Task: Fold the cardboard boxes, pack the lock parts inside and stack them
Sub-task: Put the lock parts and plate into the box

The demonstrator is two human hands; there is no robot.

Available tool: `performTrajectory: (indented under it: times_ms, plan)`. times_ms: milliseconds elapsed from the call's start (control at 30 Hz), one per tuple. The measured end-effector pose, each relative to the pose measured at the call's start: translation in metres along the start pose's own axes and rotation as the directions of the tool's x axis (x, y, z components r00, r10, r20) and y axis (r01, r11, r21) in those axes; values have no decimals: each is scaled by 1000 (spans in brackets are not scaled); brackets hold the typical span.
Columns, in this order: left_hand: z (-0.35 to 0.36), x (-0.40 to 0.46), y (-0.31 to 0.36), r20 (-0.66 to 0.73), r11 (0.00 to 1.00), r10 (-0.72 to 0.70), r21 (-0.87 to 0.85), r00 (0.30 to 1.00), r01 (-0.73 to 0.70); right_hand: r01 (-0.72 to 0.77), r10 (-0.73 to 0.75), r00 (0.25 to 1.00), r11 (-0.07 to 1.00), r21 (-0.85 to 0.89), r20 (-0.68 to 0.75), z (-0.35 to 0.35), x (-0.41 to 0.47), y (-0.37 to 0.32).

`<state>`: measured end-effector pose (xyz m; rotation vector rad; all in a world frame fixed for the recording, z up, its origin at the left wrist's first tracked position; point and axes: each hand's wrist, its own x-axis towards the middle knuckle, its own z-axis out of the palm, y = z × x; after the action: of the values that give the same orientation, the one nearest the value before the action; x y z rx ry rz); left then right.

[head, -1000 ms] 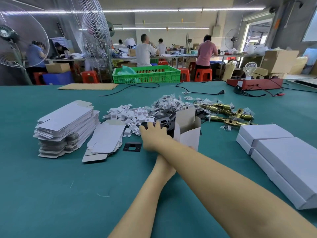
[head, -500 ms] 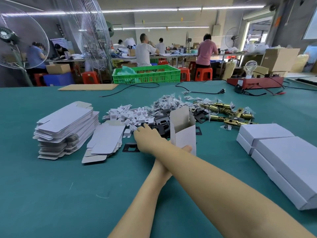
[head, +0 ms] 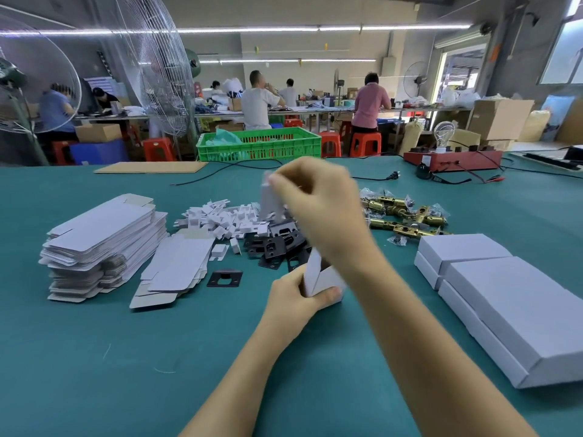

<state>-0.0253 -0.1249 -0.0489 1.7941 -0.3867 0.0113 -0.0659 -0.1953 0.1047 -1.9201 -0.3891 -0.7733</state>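
The left hand (head: 291, 299) is gripping a small white cardboard box (head: 321, 279) that is standing on the green bench (head: 126, 373), thumb across its near face and fingers curled round its left side; the open top of the box is facing up and away. The right hand (head: 318, 197) is hovering above the box, its fingers clenched in a grip on a thin white piece (head: 268, 197), which is blurred, so what it is cannot be told.

Behind the box, a heap of black metal plates (head: 280, 244) is lying beside a heap of small white inserts (head: 220, 219); one single black plate (head: 224, 278) is lying apart, nearer the viewer. Brass latch parts (head: 403, 216) are lying to the right of these heaps. At the left, a tall stack of flat box blanks (head: 104, 244) is sitting beside a lower, spread stack of blanks (head: 176, 266). At the right, closed white boxes (head: 504, 298) are sitting in touching rows. A green crate (head: 258, 146) is standing at the far edge of the bench.
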Motion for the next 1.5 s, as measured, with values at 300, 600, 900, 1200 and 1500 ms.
performTrajectory:
  times_ms: [300,600,900,1200,1500]
  plan:
    - [2,1,-1,-78,993,-16,114,997,24,-330,330,944,942,67,9,-108,18,41]
    - [3,-1,0,-129,901,82,434,988,-18,-443,410,865,895,59,289,-118,13,48]
    - [3,-2,3,-159,881,96,473,983,-10,-483,436,809,875,23,395,-103,14,53]
    - [3,-3,2,-173,922,77,387,982,-4,-151,274,913,916,-373,303,-98,17,59]
    - [6,-2,4,-274,805,398,562,875,-190,103,78,913,905,-412,400,-89,16,48]
